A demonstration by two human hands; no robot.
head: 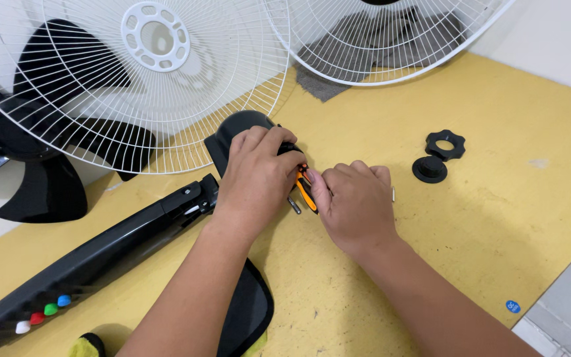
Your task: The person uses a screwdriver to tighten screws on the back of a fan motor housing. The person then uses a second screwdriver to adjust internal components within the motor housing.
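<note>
- Gripping the black fan motor housing [232,135] with our left hand [256,175], on the yellow table [484,218].
- Right hand [355,201] clenched around orange-handled pliers [306,188], metal tip showing just beside the housing.

A worn yellow work surface [470,251] fills most of the view, speckled with dark scuffs (a small blue round sticker [512,306] sits near its right edge). A plain white wall [556,39] rises behind, evenly lit.
</note>
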